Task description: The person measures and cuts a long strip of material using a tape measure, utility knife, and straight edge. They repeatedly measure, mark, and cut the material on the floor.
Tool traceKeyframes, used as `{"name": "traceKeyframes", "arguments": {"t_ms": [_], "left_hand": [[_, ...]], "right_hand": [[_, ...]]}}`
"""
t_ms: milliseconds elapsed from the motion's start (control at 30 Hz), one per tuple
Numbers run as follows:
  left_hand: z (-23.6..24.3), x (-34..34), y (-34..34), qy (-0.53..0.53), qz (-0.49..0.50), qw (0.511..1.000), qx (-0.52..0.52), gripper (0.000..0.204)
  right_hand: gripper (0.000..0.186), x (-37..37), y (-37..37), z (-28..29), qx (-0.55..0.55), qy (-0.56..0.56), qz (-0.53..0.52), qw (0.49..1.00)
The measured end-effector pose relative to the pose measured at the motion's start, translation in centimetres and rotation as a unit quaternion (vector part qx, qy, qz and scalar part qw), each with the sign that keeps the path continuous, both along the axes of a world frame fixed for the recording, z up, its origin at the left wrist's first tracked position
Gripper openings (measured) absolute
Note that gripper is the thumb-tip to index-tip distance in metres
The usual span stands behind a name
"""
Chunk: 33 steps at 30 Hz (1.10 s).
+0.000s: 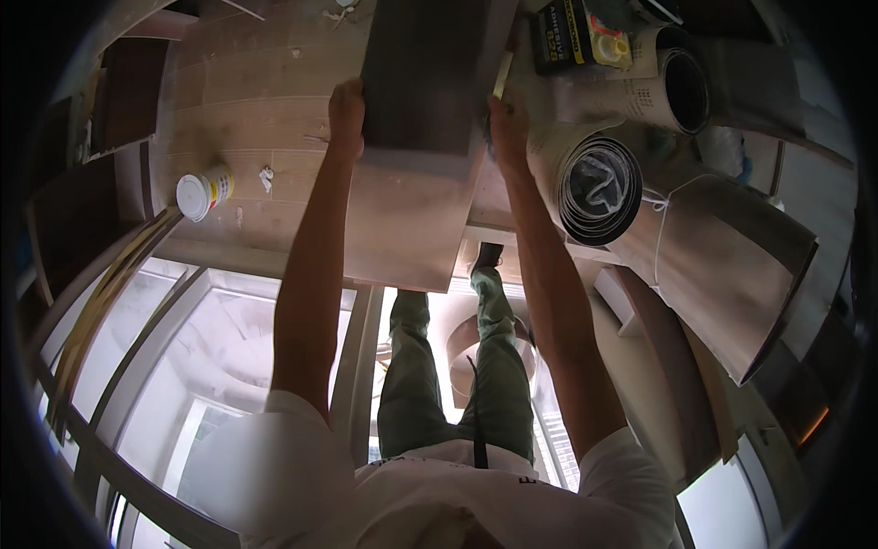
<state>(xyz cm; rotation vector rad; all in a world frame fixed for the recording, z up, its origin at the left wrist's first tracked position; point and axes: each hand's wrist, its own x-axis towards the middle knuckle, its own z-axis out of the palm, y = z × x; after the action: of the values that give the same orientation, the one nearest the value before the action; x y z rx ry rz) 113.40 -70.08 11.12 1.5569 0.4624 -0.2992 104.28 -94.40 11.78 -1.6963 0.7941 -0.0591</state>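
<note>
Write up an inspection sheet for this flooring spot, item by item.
Surface: wood-look plank floor, partly laid.
Job's things: dark plank, held at both side edges over a paler board.
Clutter: white-lidded can on its side; rolled sheeting; second roll; dark carton.
Grips: left hand on plank's left edge; right hand on its right edge.
Cables: nothing seen.
Surroundings: loose planks at left.

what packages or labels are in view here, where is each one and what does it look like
Small can: on its side on the wood floor, left of the left hand; white lid, yellow label band.
Flat box: top edge, up and right of the right hand; dark with yellow print and a clear window.
Roll of sheet: right of the box; pale printed backing, dark core.
</note>
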Motion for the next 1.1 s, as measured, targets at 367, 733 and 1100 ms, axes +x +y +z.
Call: {"name": "traceKeyframes", "arguments": {"t_ms": [367, 733, 1100], "left_hand": [[-2.0, -3.3, -0.6, -0.152, -0.132, 0.954, 0.224, 0.037], [4.0, -25.9, 0.3, 0.148, -0.012, 0.975, -0.167, 0.059], [5.8, -27.7, 8.3, 0.127, -0.058, 0.99, 0.004, 0.037]], "right_hand": [[0.059, -10.3, 4.8, 1.6, -0.111, 0.004, 0.021, 0.994], [0.032, -16.5, 15.5, 3.7, 0.173, 0.051, 0.123, 0.976], [0.03, -12.6, 16.1, 3.4, 0.21, 0.116, 0.457, 0.856]]}}
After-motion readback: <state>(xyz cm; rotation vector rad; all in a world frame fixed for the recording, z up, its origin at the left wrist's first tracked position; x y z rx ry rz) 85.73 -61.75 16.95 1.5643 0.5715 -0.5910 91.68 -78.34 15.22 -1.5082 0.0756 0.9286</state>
